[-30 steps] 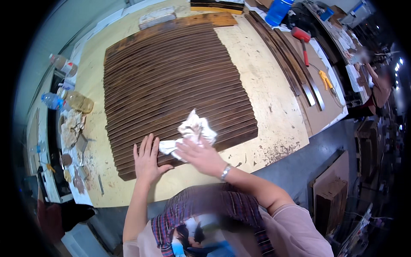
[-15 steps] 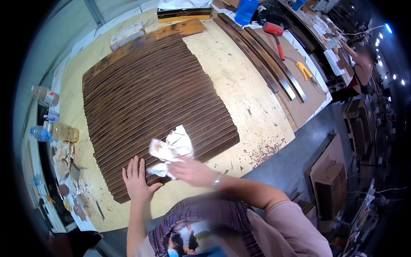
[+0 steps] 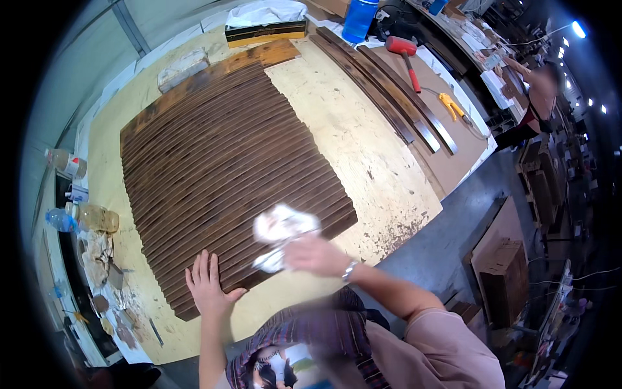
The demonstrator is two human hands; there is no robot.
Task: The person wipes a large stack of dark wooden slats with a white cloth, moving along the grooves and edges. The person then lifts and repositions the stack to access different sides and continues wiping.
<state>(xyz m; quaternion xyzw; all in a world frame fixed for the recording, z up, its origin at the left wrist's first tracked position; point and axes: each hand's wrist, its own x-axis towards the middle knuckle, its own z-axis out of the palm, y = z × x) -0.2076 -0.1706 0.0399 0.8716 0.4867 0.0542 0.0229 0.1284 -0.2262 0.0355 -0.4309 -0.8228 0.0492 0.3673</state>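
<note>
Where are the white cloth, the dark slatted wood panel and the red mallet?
white cloth (image 3: 280, 228), head view, on its crumpled middle.
dark slatted wood panel (image 3: 220, 162), head view, on a bare slat near its middle.
red mallet (image 3: 400, 47), head view, on its red head.

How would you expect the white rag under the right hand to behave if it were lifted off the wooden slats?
The white rag looks crumpled and bunched under the right hand, so it is probably floppy and light. It would likely sag, not hold shape. It seems unlikely to roll or slide across the ridged slats.

Motion blurs the right hand (image 3: 315, 254) and white cloth (image 3: 278, 233).
</note>
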